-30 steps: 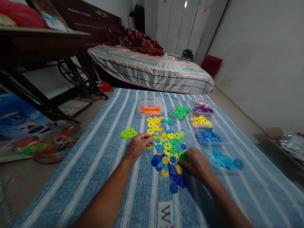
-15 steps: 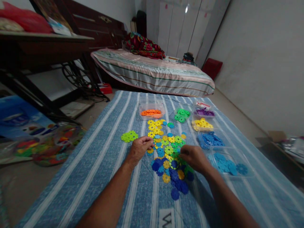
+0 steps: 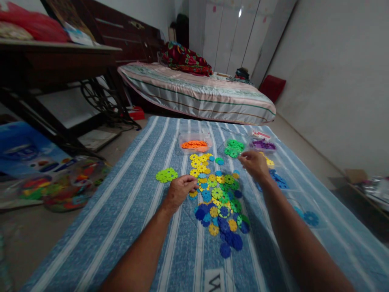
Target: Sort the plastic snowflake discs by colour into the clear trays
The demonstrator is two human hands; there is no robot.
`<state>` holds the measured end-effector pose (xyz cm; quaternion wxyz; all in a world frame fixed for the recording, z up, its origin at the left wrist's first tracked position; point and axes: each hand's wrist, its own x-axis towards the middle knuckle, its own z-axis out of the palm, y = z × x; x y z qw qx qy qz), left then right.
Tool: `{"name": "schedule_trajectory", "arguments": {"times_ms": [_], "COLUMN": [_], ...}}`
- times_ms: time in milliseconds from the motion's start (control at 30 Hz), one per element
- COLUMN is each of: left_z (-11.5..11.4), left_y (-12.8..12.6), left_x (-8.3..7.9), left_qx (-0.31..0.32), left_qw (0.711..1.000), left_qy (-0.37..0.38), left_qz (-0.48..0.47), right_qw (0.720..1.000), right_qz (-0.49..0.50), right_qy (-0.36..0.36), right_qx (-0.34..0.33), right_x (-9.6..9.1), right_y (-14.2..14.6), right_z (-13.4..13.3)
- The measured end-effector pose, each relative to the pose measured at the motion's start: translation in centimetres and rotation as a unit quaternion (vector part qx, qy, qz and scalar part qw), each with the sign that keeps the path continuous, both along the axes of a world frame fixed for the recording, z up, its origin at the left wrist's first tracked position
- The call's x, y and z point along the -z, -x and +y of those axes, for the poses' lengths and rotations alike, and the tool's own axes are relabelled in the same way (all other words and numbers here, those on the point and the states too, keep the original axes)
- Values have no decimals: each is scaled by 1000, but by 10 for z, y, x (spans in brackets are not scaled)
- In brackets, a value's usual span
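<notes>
A mixed pile of notched plastic flower discs [image 3: 216,193] in yellow, green, light blue and dark blue spreads over the striped cloth. At its left edge rests my left hand [image 3: 182,190], thumb and fingers pinched together; whatever they hold is hidden. My right hand [image 3: 254,165] hovers beside the front right of a clear box of green discs [image 3: 234,148]. Its fingers are closed in a pinch, and I cannot make out anything in them. Left of my left hand lies a small group of lime green discs [image 3: 166,175].
A clear box [image 3: 194,144] of orange discs stands at the back. Along the right are boxes of purple discs [image 3: 263,145], yellow discs [image 3: 269,161], blue discs [image 3: 278,180] and light blue discs [image 3: 310,219], partly behind my right arm. Beyond stands a bed [image 3: 194,95].
My right hand has moved from the right side of the pile up and away to the green box. My left hand has stayed nearly in place.
</notes>
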<state>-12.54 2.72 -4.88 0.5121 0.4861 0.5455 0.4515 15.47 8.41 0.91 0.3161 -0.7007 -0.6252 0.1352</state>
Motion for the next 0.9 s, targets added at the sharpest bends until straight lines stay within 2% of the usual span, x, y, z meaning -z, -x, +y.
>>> {"name": "schedule_trajectory", "arguments": {"times_ms": [67,133,233,367,500,667,800,900], "left_z": [1,2,3,3,2,1,1,1], "left_y": [0,0,0,0,0,0,0,0], "left_x": [2,4,7,8,5,2,2,2], "left_qx": [3,8,11,1,-5,-7,-6,-10], "left_qw": [1000,1000,1000,1000,1000,1000,1000,1000], "left_qy": [-2,-5,-13,-16,-8,-7,-11,-13], "left_qz": [-6,-12,-8,5,-2,-4,0,1], "right_qw": [992,973,942,916,903,898,913,932], "right_qz": [-66,-137,-226,-263,-280,-283,-250,-190], "right_qy": [77,137,203,262,280,288,279,258], "right_qx": [-71,-124,-144,-154,-166,-175,-159,-169], "right_x": [7,10,11,13,16,15,19,21], "right_y": [4,7,8,12,21,25,22,18], "right_z": [-30,-60,-97,-127,-139,-141,-140,-139]}}
